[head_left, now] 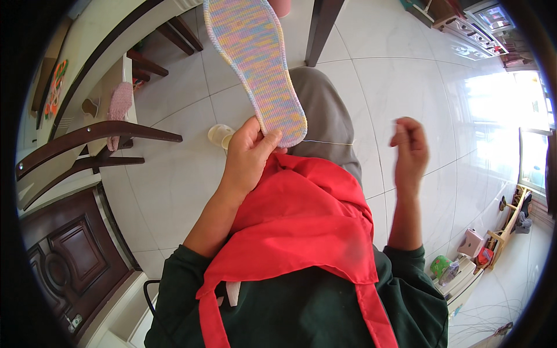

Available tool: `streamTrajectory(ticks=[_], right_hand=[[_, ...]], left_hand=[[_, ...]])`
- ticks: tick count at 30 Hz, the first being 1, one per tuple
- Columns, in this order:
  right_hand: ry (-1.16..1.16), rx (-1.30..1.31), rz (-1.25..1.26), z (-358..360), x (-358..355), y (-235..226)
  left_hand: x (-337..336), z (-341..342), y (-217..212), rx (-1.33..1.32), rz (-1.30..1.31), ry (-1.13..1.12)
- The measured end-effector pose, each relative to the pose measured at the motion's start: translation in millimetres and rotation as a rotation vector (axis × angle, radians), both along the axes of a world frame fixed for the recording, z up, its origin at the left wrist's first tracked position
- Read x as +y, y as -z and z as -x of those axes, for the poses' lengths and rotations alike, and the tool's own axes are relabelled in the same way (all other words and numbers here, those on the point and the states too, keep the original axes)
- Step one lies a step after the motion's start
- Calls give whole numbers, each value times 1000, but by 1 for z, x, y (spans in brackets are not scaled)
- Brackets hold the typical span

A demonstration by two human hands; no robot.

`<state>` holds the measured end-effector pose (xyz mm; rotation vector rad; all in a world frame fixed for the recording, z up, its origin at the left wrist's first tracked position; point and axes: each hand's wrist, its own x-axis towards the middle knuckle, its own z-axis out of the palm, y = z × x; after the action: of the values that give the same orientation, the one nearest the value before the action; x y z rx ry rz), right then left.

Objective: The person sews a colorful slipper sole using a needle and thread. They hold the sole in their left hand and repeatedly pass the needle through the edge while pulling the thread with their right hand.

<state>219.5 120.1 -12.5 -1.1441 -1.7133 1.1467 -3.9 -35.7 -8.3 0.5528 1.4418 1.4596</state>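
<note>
A knitted shoe insole [252,64] in pastel pink, yellow and blue stripes, with a pale edging, stands out above my lap. My left hand [250,152] grips its rounded lower end, thumb on top. From that end a thin pale thread [329,142] runs right across my grey trouser knee and fades from sight towards the other hand. My right hand [411,149] is raised off to the right, apart from the insole, its fingers curled together. Anything between those fingertips is too small to make out.
A red apron [301,232] covers my lap. Left of me are a dark wooden chair [104,130], a pink knitted piece [120,103] and a light tabletop [93,46]. A pale cup-like object [219,136] is beyond my left hand. A dark table leg [322,32] stands ahead.
</note>
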Motion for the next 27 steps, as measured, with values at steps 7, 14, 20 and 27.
streamTrajectory(ticks=[7,14,20,27], right_hand=[[-366,-89,-383,64,-56,-16],[-402,-162,-493,68,-59,-16],[-413,-178,-506,67,-59,-16],[-455,-211,-503,68,-58,-17]], left_hand=[[-2,-2,-3,69,-77,-29],[-6,-3,-1,45,-103,-39],[-5,-3,0,40,-99,-36],[-4,-4,-1,66,-100,-35]])
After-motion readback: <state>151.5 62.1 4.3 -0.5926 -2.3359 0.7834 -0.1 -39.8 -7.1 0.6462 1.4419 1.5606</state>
